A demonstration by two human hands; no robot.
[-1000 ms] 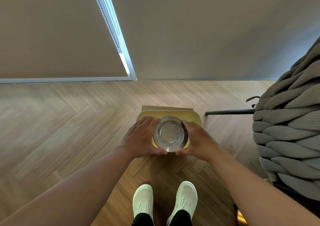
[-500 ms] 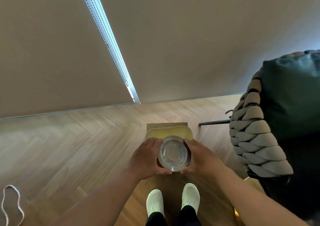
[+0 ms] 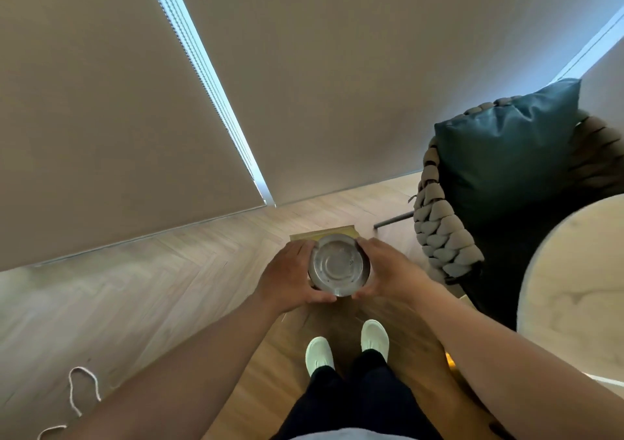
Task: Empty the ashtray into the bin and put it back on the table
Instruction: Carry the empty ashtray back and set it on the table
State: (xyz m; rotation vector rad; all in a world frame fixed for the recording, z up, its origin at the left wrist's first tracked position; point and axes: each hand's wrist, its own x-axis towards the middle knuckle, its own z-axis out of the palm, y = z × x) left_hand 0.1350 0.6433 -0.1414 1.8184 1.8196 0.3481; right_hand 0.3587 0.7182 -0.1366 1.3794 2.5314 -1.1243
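A round metal ashtray is held level between both hands in front of me, and its inside looks bare apart from faint specks. My left hand grips its left rim and my right hand its right rim. Just beyond the ashtray, the yellow bin stands on the wooden floor; only its far edge shows, the rest is hidden behind the ashtray and hands. A pale round table top curves in at the right edge.
A woven rope chair with a dark green cushion stands to the right, between bin and table. Beige blinds cover the wall ahead. A white cord lies on the floor at bottom left. My white shoes are below.
The view has risen and swung to the right, so the chair, cushion and table top came into sight. The ashtray has come up away from the bin, still held by both hands.
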